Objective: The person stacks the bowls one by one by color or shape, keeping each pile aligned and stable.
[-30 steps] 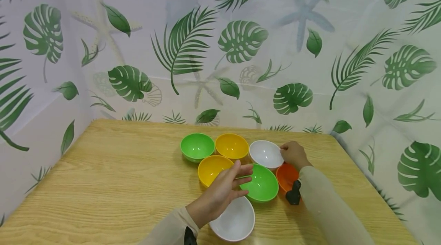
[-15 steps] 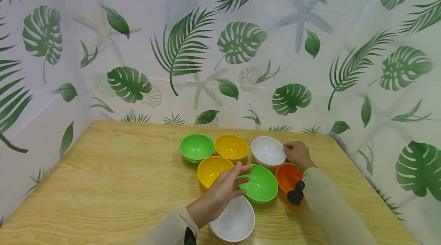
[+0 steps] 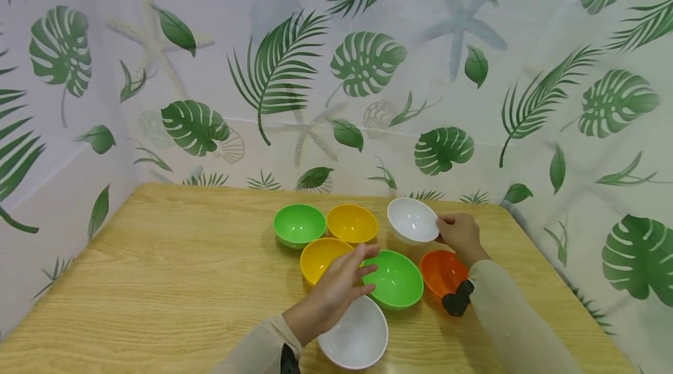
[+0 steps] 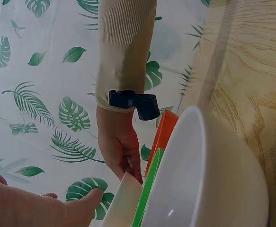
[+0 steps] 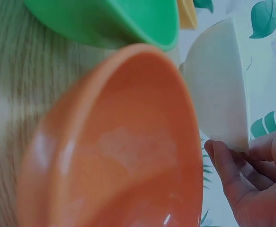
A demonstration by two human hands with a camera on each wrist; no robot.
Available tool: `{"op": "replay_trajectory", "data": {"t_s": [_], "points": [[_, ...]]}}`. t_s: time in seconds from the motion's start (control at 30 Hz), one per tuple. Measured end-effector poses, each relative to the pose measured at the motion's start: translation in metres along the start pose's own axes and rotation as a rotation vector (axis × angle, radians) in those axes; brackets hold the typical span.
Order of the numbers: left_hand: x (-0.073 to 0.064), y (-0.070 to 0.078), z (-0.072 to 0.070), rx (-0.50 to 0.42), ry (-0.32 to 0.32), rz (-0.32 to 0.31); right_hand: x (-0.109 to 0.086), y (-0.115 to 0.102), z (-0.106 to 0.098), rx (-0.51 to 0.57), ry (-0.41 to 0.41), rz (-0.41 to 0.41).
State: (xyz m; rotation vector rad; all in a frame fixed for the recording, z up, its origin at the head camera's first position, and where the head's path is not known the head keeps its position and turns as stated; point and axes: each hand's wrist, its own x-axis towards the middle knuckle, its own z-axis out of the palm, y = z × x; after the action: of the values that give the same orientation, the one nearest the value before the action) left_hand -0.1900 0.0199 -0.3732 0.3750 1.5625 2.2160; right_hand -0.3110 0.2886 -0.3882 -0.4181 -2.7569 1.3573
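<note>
In the head view my right hand [image 3: 462,236] pinches the right rim of a white bowl [image 3: 413,221] at the back right. The right wrist view shows that bowl [image 5: 218,90] tilted, its rim between thumb and fingers. My left hand [image 3: 336,289] hovers with fingers extended, holding nothing, over a nearer white bowl [image 3: 354,336] and partly hiding it. Just beyond its fingertips is a green bowl [image 3: 394,280]. An orange bowl [image 3: 443,274] stands below my right wrist, partly covered by the black wrist device.
Farther back are another green bowl [image 3: 299,226] and a yellow bowl [image 3: 352,224]. A second yellow bowl [image 3: 323,257] sits behind my left hand. All stand on the wooden table [image 3: 173,280], in front of a leaf-patterned backdrop [image 3: 315,82].
My right hand has moved the back white bowl up and slightly right, away from the green and orange bowls. My left hand has stayed nearly in place.
</note>
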Motion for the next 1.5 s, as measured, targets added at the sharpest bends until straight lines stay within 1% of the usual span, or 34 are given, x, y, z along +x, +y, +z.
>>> {"op": "replay_trajectory", "data": {"t_s": [0.1,0.27,0.4,0.57,0.7,0.83,1.03,1.17,1.33,1.5], "points": [[0.001,0.0,0.0,-0.01,0.0,0.016,-0.003,-0.002,-0.001,0.046,-0.002,-0.014],[0.001,0.001,0.0,-0.014,0.011,0.013,-0.009,-0.003,-0.001,0.119,-0.007,-0.033],[0.002,0.001,0.001,-0.012,0.007,0.01,-0.014,-0.004,-0.002,0.151,0.006,-0.02],[0.004,0.001,0.001,-0.026,0.017,0.025,-0.023,-0.006,-0.003,0.197,-0.006,-0.011],[0.005,0.001,0.001,-0.025,0.023,0.034,-0.03,-0.006,-0.003,0.196,-0.012,-0.022],[0.003,-0.001,0.001,-0.026,0.035,0.032,-0.037,-0.008,-0.001,0.185,-0.018,-0.033],[0.001,-0.003,0.0,-0.065,0.057,0.028,-0.046,-0.012,0.005,0.18,-0.03,-0.083],[0.002,-0.003,0.001,-0.075,0.077,0.036,-0.051,-0.013,0.003,0.194,-0.02,-0.09],[0.003,-0.002,0.002,-0.076,0.108,0.059,-0.06,-0.019,-0.002,0.192,-0.046,-0.105],[0.003,-0.001,0.0,-0.088,0.114,0.064,-0.072,-0.03,-0.003,0.195,-0.088,-0.129]]}}
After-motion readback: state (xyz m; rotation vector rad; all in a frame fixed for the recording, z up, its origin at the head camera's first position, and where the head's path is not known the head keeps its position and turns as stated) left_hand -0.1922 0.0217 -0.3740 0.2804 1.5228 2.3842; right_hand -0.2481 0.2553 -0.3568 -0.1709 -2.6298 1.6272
